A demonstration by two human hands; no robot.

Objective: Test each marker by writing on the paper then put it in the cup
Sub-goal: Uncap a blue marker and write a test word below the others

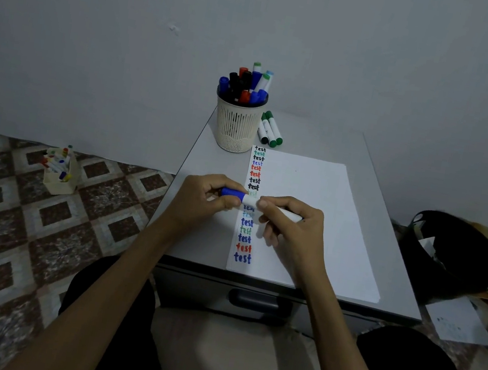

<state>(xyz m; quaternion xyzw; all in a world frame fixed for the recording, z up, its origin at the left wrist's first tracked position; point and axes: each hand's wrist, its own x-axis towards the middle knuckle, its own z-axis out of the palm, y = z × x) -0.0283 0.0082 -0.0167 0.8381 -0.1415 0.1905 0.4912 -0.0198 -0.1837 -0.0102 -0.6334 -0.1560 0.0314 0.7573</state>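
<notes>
The cup (pixel 236 128), a pale slotted one, stands at the far side of the counter (pixel 208 159) and is crowded with markers (pixel 246 83) whose blue, black, red and green caps point up. Just to the right of the cup, two green-capped markers (pixel 271 128) lie side by side on the counter. In front of the cup lies the white paper (pixel 310 183), and the word "test" is written many times in a column (pixel 256 170) that begins near the base of the cup and runs toward the person. Further in front of the cup, over this column, both hands hold one marker (pixel 248 199) nearly level. The left hand (pixel 205 197) has its fingers (pixel 220 182) curled around the blue cap (pixel 232 193), and the right hand (pixel 293 228) has its fingers (pixel 278 203) pinched tight on the white barrel. The cap sits against the barrel; I cannot tell if it is fully pressed on. Far to the left of the cup, on the tiled floor, stands a small box (pixel 61 170) with more markers. Far to the right of the cup is a black bin (pixel 453 255).
</notes>
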